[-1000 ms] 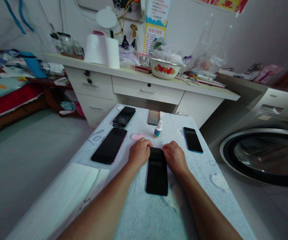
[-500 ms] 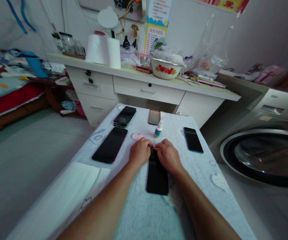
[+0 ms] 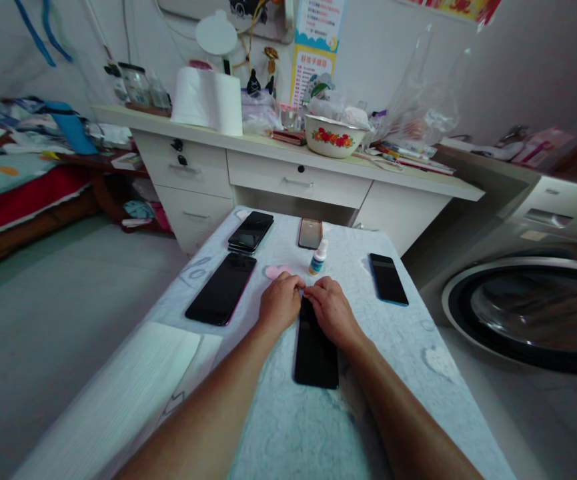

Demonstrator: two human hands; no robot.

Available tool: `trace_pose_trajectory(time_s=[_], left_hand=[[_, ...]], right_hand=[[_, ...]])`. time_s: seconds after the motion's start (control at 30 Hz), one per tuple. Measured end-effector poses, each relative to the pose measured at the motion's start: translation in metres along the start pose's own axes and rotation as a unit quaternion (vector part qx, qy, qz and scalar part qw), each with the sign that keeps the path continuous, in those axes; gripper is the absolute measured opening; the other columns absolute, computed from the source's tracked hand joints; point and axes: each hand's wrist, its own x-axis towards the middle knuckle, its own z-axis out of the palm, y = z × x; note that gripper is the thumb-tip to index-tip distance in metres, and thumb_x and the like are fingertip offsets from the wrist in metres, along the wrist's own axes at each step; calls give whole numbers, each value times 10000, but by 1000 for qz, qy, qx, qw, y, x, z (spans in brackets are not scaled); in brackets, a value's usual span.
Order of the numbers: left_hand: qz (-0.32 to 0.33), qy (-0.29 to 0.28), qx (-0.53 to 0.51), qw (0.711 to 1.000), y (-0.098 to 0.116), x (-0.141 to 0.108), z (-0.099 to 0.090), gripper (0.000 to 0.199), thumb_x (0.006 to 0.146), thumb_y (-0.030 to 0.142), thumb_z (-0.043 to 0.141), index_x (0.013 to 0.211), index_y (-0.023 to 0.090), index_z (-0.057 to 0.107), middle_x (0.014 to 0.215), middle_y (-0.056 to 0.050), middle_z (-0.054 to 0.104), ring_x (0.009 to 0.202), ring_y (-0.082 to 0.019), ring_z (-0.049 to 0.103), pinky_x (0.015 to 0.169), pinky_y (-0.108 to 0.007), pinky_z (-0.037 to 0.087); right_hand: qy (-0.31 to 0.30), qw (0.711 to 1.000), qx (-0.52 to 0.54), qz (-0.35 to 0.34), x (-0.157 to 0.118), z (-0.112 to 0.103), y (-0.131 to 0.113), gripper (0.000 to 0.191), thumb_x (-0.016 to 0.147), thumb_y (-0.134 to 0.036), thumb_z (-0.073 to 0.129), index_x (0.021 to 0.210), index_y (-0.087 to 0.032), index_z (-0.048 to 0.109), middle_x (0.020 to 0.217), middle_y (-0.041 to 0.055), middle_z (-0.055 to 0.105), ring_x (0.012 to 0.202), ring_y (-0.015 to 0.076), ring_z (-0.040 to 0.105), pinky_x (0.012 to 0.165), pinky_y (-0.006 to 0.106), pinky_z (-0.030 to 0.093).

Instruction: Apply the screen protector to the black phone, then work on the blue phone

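A black phone [image 3: 317, 350] lies face up on the patterned cloth [image 3: 393, 373] in front of me. My left hand [image 3: 281, 301] rests at its top left edge, fingers bent and closed. At the top right corner is my right hand [image 3: 332, 308], its fingers pressed together near the left fingertips. Whatever the fingertips pinch is too small to make out. A small white spray bottle [image 3: 319, 258] with a blue and yellow label stands just beyond the hands.
Left lie a large dark phone [image 3: 221, 289] and stacked phones [image 3: 251, 231]. A blue-edged phone [image 3: 389, 279] lies right, a phone case [image 3: 310, 234] at the far edge. Folded white cloth [image 3: 133, 387] covers the near left. Behind stands a desk [image 3: 298, 181]; right, a washing machine [image 3: 543, 267].
My right hand has shifted slightly left and up along the phone's top edge, closer to my left fingertips. The phones and bottle keep their places.
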Motion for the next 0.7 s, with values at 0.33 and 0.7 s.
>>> trace_pose_trajectory(time_s=[0.33,0.7], left_hand=[[1,-16,-19,1000,-4,3,1,248,804,91,457,831,207,675,939,-25,631,891,-142,592,782,-245,447],[0,-6,-57,998,-2,3,-2,268,795,76,444,833,199,679,949,-27,646,927,-145,593,813,-249,458]], right_hand=[[-41,998,28,-27,-3,-9,-8,257,870,-88,506,927,-211,724,927,57,583,906,172,514,808,274,418],[-4,999,37,0,-1,-2,-3,234,887,-110,503,924,-167,726,910,79,569,904,184,507,825,291,427]])
